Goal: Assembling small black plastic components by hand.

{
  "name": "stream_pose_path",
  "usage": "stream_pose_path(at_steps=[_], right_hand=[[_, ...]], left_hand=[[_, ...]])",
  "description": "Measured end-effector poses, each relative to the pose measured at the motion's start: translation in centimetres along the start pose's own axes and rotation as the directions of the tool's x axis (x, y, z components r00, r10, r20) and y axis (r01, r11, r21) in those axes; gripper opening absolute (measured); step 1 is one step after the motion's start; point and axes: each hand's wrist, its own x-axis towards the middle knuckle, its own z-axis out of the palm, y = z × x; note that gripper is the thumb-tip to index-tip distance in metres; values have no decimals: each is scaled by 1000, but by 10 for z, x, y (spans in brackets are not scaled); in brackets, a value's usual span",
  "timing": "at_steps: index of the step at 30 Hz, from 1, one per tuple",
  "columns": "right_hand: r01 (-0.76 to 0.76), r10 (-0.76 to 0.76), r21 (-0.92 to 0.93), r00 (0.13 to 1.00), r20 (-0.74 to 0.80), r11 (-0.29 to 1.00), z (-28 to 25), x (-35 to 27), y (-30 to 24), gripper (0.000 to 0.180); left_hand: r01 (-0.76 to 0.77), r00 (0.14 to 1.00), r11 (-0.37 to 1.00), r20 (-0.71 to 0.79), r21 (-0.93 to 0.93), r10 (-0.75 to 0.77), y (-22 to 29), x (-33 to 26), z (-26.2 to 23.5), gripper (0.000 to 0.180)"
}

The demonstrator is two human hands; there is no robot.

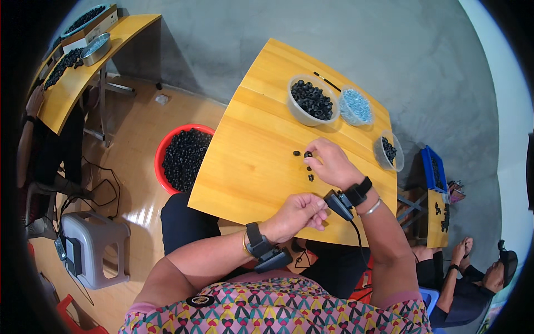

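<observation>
My right hand (332,163) reaches over the yellow wooden table (250,150), its fingertips pinching a small black ring part (307,154). Three more small black parts (310,177) lie loose on the wood just beside those fingers. My left hand (299,214) hovers near the table's front edge with fingers curled closed; whether it holds a small part is hidden. Both wrists carry black strapped devices. A clear bowl of black ring parts (312,99) stands beyond my right hand.
A clear tub of light blue small parts (356,106) and a smaller tub of black parts (389,150) stand at the table's far right. A red basin of black parts (183,158) sits on the floor at left. Other people work at neighbouring tables left and right.
</observation>
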Motion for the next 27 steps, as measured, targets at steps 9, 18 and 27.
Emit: stream_pose_path(at_steps=[9,18,27], right_hand=[[-35,83,265,982,-172,964,-21,-77,-46,22],[-51,212,527,945,-251,849,33,-105,-44,24],[-203,327,323,857,-398,924,-6,-104,55,14]], left_hand=[[-106,991,980,62,-167,117,6,1,-3,32],[-123,992,991,8,-53,124,3,2,1,20],[-79,993,997,-84,2,79,3,0,5,19]])
